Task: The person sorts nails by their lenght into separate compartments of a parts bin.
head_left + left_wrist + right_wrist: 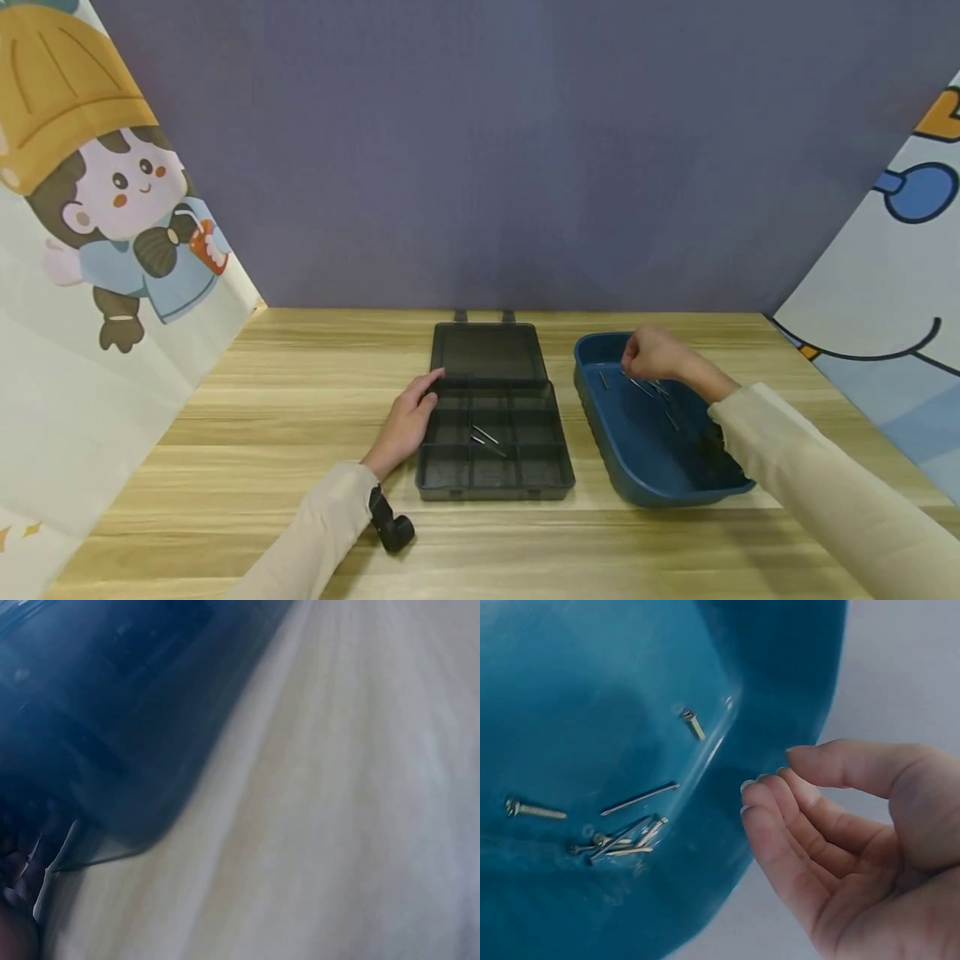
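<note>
My left hand (pixel 405 422) rests against the left edge of a dark see-through compartment box (pixel 535 475), its index finger stretched out along the side. The box lies with its lid (pixel 491 350) folded back, and a few thin nails (pixel 487 435) sit in the middle column. My right hand (pixel 654 353) hovers over the far part of a blue tray (pixel 633 475). In the right wrist view its fingers are loosely bent, with nothing visible between thumb and fingertips. Below it in the tray lie a screw (pixel 536 810), a shorter screw (pixel 693 724) and several nails (pixel 641 798).
Both containers stand side by side on a wood-grain table (pixel 300 400), with a narrow gap between them. A grey-blue panel (pixel 480 158) rises behind the table. Printed cartoon panels flank it. A black camera (pixel 393 529) is strapped to the left wrist.
</note>
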`<act>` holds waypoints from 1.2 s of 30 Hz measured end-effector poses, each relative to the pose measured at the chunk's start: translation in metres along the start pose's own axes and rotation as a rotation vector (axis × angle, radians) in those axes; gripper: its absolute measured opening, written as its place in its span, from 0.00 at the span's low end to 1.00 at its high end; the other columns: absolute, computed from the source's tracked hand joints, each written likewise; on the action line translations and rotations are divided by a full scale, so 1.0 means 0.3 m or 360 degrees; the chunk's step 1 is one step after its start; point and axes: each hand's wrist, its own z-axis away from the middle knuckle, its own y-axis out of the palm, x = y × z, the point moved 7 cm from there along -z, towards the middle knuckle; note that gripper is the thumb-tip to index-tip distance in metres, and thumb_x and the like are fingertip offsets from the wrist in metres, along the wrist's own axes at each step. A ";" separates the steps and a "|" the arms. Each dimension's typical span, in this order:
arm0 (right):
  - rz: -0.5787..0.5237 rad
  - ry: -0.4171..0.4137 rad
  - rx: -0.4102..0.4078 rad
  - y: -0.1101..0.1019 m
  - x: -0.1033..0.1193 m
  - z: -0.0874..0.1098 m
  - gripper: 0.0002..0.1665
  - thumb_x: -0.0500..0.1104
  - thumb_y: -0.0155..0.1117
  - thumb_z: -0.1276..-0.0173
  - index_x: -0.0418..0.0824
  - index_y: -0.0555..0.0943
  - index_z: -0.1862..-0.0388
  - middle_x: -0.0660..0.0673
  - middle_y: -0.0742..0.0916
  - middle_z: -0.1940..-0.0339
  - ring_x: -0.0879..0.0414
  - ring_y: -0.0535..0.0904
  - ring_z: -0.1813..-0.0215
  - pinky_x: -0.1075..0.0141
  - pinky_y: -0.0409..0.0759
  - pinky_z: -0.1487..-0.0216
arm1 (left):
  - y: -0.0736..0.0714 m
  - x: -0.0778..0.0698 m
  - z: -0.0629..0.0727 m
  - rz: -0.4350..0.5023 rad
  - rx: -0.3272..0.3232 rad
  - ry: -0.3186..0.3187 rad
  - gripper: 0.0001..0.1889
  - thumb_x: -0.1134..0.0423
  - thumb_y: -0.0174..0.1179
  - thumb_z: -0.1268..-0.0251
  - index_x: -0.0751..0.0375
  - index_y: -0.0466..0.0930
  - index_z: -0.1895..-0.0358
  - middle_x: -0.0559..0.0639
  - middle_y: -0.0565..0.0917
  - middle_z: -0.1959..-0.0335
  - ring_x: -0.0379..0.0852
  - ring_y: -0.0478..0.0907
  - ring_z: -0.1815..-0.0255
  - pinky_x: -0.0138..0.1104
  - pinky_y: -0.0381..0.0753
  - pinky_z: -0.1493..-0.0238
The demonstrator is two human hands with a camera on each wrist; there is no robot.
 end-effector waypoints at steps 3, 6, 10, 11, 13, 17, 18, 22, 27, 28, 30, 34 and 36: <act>0.0030 0.0032 -0.0012 0.001 -0.028 -0.008 0.12 0.29 0.54 0.46 0.39 0.75 0.86 0.53 0.71 0.89 0.60 0.63 0.83 0.68 0.63 0.77 | 0.000 0.001 -0.001 -0.0002 -0.0005 -0.0003 0.21 0.71 0.44 0.28 0.67 0.68 0.34 0.61 0.73 0.36 0.58 0.64 0.31 0.52 0.62 0.31; 0.0048 0.0049 -0.0023 0.003 -0.054 -0.016 0.13 0.30 0.55 0.47 0.40 0.75 0.87 0.53 0.71 0.89 0.61 0.64 0.83 0.68 0.63 0.77 | 0.001 0.002 -0.002 -0.0004 -0.0007 0.0006 0.21 0.71 0.44 0.28 0.67 0.68 0.34 0.61 0.73 0.36 0.58 0.65 0.31 0.52 0.62 0.31; 0.0060 0.0136 0.0013 0.012 -0.094 -0.028 0.14 0.31 0.55 0.45 0.41 0.74 0.88 0.53 0.71 0.89 0.61 0.63 0.83 0.68 0.64 0.77 | 0.002 -0.004 -0.002 -0.0004 -0.0006 0.0016 0.21 0.71 0.44 0.29 0.68 0.68 0.34 0.62 0.73 0.36 0.59 0.64 0.31 0.52 0.61 0.31; 0.0063 0.0163 0.0026 0.015 -0.103 -0.031 0.14 0.31 0.54 0.44 0.41 0.74 0.88 0.53 0.70 0.89 0.61 0.63 0.84 0.68 0.64 0.77 | 0.002 -0.004 -0.002 -0.0005 -0.0005 0.0017 0.21 0.71 0.44 0.29 0.68 0.68 0.34 0.62 0.73 0.36 0.59 0.64 0.31 0.52 0.61 0.31; 0.0061 0.0212 0.0044 0.020 -0.117 -0.036 0.14 0.31 0.54 0.43 0.40 0.76 0.86 0.53 0.71 0.89 0.61 0.65 0.84 0.68 0.66 0.77 | 0.003 -0.006 -0.001 -0.0004 -0.0006 0.0013 0.21 0.71 0.44 0.29 0.68 0.68 0.34 0.62 0.73 0.36 0.59 0.64 0.31 0.52 0.61 0.31; 0.0047 0.0239 0.0049 0.027 -0.132 -0.043 0.13 0.32 0.54 0.43 0.39 0.76 0.85 0.53 0.71 0.89 0.61 0.65 0.84 0.69 0.66 0.77 | 0.002 -0.008 -0.001 -0.0001 -0.0010 0.0023 0.21 0.72 0.44 0.29 0.68 0.68 0.34 0.62 0.73 0.36 0.59 0.65 0.31 0.52 0.62 0.31; 0.0049 0.0236 0.0048 0.029 -0.135 -0.045 0.14 0.32 0.53 0.43 0.40 0.75 0.86 0.54 0.71 0.90 0.62 0.65 0.84 0.69 0.65 0.78 | 0.002 -0.009 -0.001 -0.0002 -0.0010 0.0026 0.21 0.72 0.44 0.29 0.68 0.68 0.34 0.62 0.73 0.36 0.59 0.65 0.31 0.52 0.62 0.31; 0.0102 0.0205 0.0032 0.037 -0.146 -0.050 0.20 0.32 0.51 0.46 0.48 0.65 0.94 0.56 0.66 0.93 0.63 0.59 0.87 0.70 0.59 0.79 | 0.003 -0.010 -0.001 0.0001 -0.0010 0.0033 0.21 0.72 0.44 0.29 0.68 0.68 0.34 0.62 0.73 0.36 0.59 0.65 0.31 0.52 0.62 0.31; 0.0109 0.0196 -0.0007 0.048 -0.166 -0.056 0.23 0.32 0.50 0.43 0.49 0.64 0.95 0.57 0.65 0.93 0.64 0.57 0.87 0.71 0.57 0.81 | 0.004 -0.011 -0.003 0.0011 -0.0009 0.0032 0.21 0.72 0.44 0.29 0.67 0.68 0.34 0.62 0.73 0.37 0.58 0.65 0.31 0.51 0.61 0.31; 0.0102 0.0202 -0.0014 0.050 -0.169 -0.057 0.23 0.32 0.50 0.43 0.48 0.64 0.94 0.57 0.65 0.93 0.64 0.58 0.87 0.71 0.57 0.81 | 0.003 -0.011 -0.003 0.0014 -0.0010 0.0032 0.21 0.72 0.44 0.29 0.67 0.68 0.34 0.62 0.73 0.37 0.58 0.65 0.31 0.51 0.61 0.31; 0.0084 0.0226 -0.0025 0.053 -0.179 -0.058 0.21 0.32 0.50 0.43 0.46 0.67 0.94 0.56 0.67 0.93 0.64 0.60 0.87 0.71 0.59 0.82 | 0.004 -0.009 -0.002 0.0016 -0.0011 0.0033 0.21 0.72 0.44 0.29 0.68 0.68 0.35 0.62 0.74 0.37 0.58 0.65 0.31 0.51 0.61 0.31; 0.0068 0.0262 -0.0017 0.064 -0.193 -0.061 0.17 0.33 0.51 0.43 0.43 0.74 0.91 0.55 0.72 0.91 0.63 0.66 0.86 0.70 0.65 0.81 | 0.002 -0.004 -0.002 0.0008 -0.0018 0.0034 0.21 0.72 0.45 0.30 0.68 0.69 0.35 0.61 0.74 0.37 0.58 0.65 0.31 0.51 0.62 0.31; 0.0071 0.0284 -0.0001 0.072 -0.199 -0.064 0.17 0.33 0.53 0.43 0.43 0.74 0.90 0.55 0.73 0.90 0.62 0.67 0.85 0.69 0.67 0.79 | 0.000 -0.003 -0.002 0.0006 -0.0021 0.0033 0.21 0.73 0.45 0.30 0.68 0.69 0.35 0.62 0.74 0.37 0.58 0.65 0.31 0.52 0.61 0.31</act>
